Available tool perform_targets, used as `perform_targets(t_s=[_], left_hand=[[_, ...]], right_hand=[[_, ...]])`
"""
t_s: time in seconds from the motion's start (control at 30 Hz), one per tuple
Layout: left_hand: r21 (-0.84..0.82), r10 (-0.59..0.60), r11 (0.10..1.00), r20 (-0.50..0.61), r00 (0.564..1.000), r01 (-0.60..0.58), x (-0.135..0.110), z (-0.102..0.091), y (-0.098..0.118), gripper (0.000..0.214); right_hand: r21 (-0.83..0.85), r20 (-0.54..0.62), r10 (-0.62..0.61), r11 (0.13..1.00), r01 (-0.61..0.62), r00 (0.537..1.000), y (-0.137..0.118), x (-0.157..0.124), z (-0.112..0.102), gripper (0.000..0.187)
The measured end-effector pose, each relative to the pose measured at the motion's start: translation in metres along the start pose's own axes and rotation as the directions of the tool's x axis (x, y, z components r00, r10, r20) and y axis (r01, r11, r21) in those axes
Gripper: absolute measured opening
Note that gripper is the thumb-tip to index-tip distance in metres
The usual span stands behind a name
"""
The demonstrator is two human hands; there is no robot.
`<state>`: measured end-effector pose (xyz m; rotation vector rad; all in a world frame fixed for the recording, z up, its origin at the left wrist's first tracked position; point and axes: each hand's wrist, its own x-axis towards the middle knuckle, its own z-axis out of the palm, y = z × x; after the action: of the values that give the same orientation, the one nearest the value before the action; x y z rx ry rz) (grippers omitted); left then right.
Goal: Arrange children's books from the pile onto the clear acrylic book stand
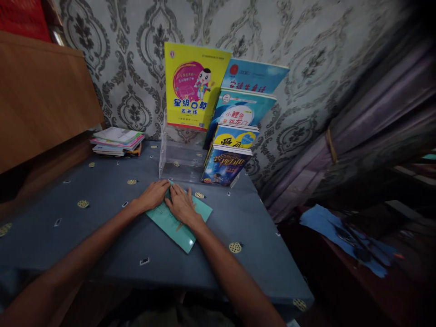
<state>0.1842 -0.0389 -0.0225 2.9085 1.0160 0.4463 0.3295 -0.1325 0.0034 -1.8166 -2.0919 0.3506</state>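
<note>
A thin teal-green book [189, 238] lies flat and turned at an angle on the blue patterned tablecloth. My left hand [155, 194] rests on its far left corner, fingers stretched forward. My right hand [182, 203] lies palm down across its upper middle, fingers extended and the thumb a little apart. The two sets of fingertips nearly meet at the far corner. Just beyond the hands stands a clear acrylic book rack [180, 170]. A yellow workbook [194, 91] stands upright in its left part; several books, with a dark blue one [226, 165] in front, fill its right part.
A stack of books and papers [117, 140] sits at the table's back left, near a wooden panel [44, 95]. Patterned wallpaper backs the table [112, 236]. To the right hang tied curtains [306, 168], and a blue cloth [340, 236] with dark items lies beyond the table edge.
</note>
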Motion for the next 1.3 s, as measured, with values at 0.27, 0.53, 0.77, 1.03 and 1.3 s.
perform_targets(t_s=[0.27,0.53,0.77,1.03,1.3], left_hand=[[-0.028,0.018,0.999,0.010,1.000,-0.017,0.006,0.013,-0.004,0.057],[-0.020,-0.033,0.999,0.002,0.999,0.033,0.008,0.014,0.001,0.053],[-0.047,-0.021,0.999,-0.015,1.000,0.020,0.005,0.020,-0.003,0.046],[-0.078,0.047,0.996,0.026,0.999,-0.044,0.007,0.019,-0.002,0.044],[-0.063,-0.013,0.998,0.095,0.995,0.019,0.005,0.008,0.012,0.045]], right_hand=[[0.008,-0.015,0.026,1.000,-0.026,1.000,0.004,-0.005,0.000,0.054],[0.006,0.024,0.057,0.998,-0.058,0.998,0.003,-0.005,-0.003,0.056],[-0.014,0.014,0.066,0.998,-0.066,0.998,0.006,-0.016,-0.008,0.054],[-0.007,0.021,0.070,0.998,-0.070,0.997,0.006,-0.020,-0.012,0.054],[-0.027,0.028,0.079,0.997,-0.078,0.997,0.011,-0.028,-0.014,0.052]])
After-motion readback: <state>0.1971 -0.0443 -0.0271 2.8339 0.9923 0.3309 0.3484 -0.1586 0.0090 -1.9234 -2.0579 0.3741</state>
